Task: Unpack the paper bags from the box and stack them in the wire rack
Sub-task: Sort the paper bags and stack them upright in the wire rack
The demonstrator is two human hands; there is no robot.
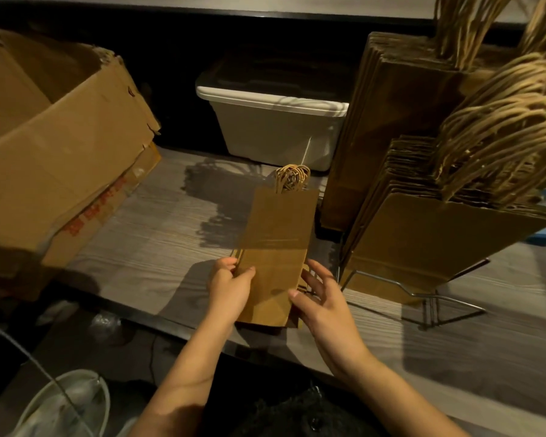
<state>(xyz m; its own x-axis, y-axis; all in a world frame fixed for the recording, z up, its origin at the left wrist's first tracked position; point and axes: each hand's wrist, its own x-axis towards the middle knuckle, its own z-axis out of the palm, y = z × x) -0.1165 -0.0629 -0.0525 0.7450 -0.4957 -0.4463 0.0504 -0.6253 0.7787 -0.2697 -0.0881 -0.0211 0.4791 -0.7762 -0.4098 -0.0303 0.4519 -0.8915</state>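
Only blurred red print [90, 212] marks the box [60, 143]; left hand [230, 290] grips paper bags [276, 244], right hand [323, 305] splayed.

One wire rack [429, 299] holds two bag stacks [391, 137] [438, 241]. Left of the rack: one bag bundle [275, 247], one white tub [275, 127], one cardboard box [60, 159].

Bare tabletop [158, 222] lane between cardboard box [60, 159] (left) and bag-filled wire rack [448, 301] (right); white bin [275, 127] closes rear, apparently touching rack.
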